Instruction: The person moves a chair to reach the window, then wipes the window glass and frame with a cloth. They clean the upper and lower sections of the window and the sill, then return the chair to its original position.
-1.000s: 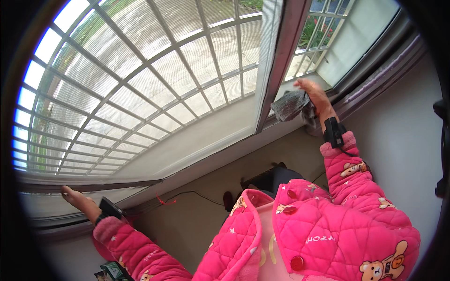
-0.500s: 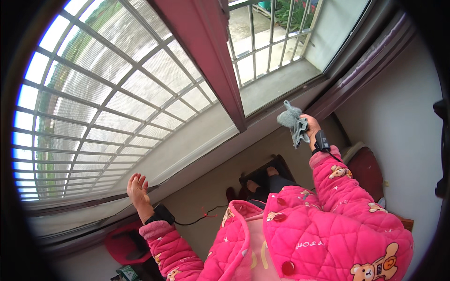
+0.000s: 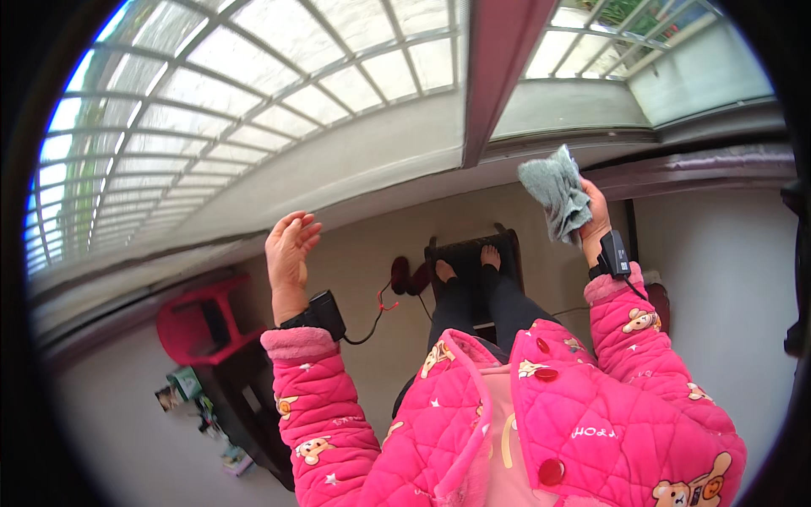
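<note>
A crumpled grey-green cloth (image 3: 556, 193) is gripped in my right hand (image 3: 596, 211), in front of the window's lower frame and right of the dark red upright (image 3: 498, 76). The fingers on its far side are hidden behind the folds. My left hand (image 3: 289, 253) is raised near the sill under the left pane (image 3: 321, 144), with its fingers loosely bent and nothing held in them. Whether it touches the sill I cannot tell. Each wrist carries a black strapped box.
My bare feet stand on a dark stool (image 3: 473, 262), with dark red slippers (image 3: 408, 276) on the floor beside it. A pink-red chair (image 3: 203, 325) and a dark table (image 3: 253, 397) with small items are at left. A purple curtain (image 3: 710, 173) hangs right; metal bars lie beyond the glass.
My view has turned downward, showing more of the stool and floor. In the picture my left hand sits further right and higher, and the cloth in my right hand appears more spread out.
</note>
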Motion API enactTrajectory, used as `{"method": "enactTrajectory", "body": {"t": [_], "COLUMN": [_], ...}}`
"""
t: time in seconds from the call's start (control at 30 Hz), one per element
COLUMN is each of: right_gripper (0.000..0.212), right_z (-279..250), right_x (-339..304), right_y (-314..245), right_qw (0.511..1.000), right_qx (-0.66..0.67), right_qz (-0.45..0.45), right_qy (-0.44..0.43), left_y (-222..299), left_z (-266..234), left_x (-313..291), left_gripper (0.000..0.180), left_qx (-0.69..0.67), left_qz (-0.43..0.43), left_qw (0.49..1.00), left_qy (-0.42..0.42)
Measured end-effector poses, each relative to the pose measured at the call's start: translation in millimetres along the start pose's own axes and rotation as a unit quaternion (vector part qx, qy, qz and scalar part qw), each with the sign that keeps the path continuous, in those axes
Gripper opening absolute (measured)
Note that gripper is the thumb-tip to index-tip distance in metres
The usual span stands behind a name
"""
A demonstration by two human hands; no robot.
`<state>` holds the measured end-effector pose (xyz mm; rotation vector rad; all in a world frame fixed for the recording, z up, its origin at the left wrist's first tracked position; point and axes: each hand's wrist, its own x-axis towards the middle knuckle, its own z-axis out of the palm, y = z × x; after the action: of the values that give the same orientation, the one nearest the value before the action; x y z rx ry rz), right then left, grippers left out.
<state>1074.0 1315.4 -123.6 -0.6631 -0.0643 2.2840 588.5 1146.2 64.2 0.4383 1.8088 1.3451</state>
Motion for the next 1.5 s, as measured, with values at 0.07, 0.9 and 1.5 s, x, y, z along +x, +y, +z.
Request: {"method": "enactTrajectory", "body": {"t": [0.07, 0.9, 1.5], "right_gripper": [0.036, 0.044, 0.05], "right_z": [18.0, 57.4, 43.3], "right_x": [16.6, 86.3, 75.7], "right_y": [6.9, 35.6, 37.9], "right_qw": [1.0, 0.776, 0.781], "right_qx": [-0.003, -0.57, -0.546], "right_qz": [0.01, -0.206, -0.28], "right_qy": [-0.024, 0.176, 0.117], "left_y": [-13.2, -150.1, -161.0], "left_z": [-2.7, -182.1, -168.1], "left_x": [-12.5, -88.0, 72.9], "left_gripper": [0.02, 0.02, 0.019], "left_qx": [-0.011, -0.037, 0.05], "left_qz": [0.004, -0.132, -0.101], "left_qw": [1.0, 0.982, 0.99], "left_qy": [-0.01, 0.131, 0.081]}}
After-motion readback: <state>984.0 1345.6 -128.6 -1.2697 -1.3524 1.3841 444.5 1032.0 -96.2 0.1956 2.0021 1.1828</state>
